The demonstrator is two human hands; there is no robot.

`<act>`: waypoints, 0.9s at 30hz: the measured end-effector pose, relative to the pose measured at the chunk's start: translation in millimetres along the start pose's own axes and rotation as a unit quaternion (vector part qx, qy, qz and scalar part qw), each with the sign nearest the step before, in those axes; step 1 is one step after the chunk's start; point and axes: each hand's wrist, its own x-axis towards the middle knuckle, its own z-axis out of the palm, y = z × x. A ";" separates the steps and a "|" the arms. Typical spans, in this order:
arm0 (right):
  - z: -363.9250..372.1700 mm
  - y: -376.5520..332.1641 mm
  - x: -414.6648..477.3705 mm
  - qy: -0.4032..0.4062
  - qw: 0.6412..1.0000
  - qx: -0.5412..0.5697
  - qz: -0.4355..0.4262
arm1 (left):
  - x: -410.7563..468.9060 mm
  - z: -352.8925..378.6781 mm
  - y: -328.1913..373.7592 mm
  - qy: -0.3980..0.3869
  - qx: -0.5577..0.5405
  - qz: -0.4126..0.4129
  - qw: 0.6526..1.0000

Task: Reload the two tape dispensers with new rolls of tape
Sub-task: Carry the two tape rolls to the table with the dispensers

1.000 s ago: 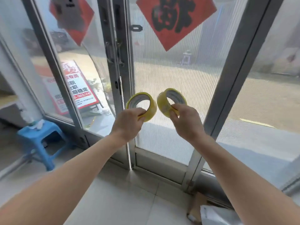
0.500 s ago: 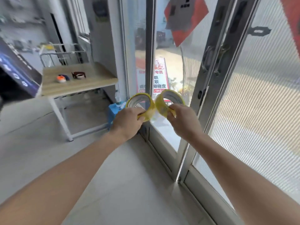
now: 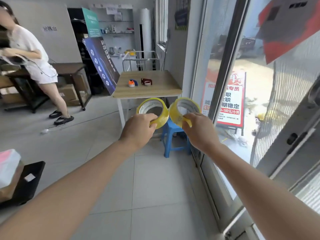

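Left hand (image 3: 138, 130) pinching yellow tape roll (image 3: 153, 111), right hand (image 3: 199, 130) pinching second yellow tape roll (image 3: 183, 110). Thin rim grips, could slip en route to wooden worktop (image 3: 155, 91); rolls nearly touching, might knock.

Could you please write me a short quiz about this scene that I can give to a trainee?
1. True or false: the left hand and the right hand each hold a yellow tape roll.
2. Where are the two tape dispensers? A) on the blue stool B) on the wooden table C) on the floor
3. Fill in: the blue stool stands next to the ____ door.

Key
1. True: left roll, right roll.
2. B: the orange and blue dispenser and the dark red dispenser sit side by side on it.
3. Glass.
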 end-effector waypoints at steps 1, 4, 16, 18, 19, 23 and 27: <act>6.2 -1.1 9.8 -0.004 1.000 0.004 -0.007 | 6.2 0.0 -6.8 0.005 0.003 -0.007 1.000; 29.6 -2.5 42.9 -0.017 0.999 0.011 -0.026 | 29.1 5.0 -31.4 0.015 0.012 -0.026 0.999; 144.2 -15.9 221.4 -0.039 0.999 -0.008 -0.033 | 180.1 38.5 -161.0 -0.009 0.012 -0.042 0.999; 159.1 -18.6 251.6 -0.042 0.998 -0.014 -0.034 | 208.9 40.3 -179.1 -0.017 0.026 -0.038 0.999; 166.5 -19.2 265.9 -0.045 0.998 -0.016 -0.033 | 222.7 41.2 -187.5 -0.016 0.029 -0.038 0.999; 197.6 -11.9 321.7 -0.057 0.998 -0.008 -0.023 | 271.9 51.1 -217.1 -0.023 0.038 -0.042 0.998; 229.6 5.7 378.3 -0.060 0.998 -0.008 -0.034 | 323.1 72.0 -243.9 -0.034 0.055 -0.044 0.997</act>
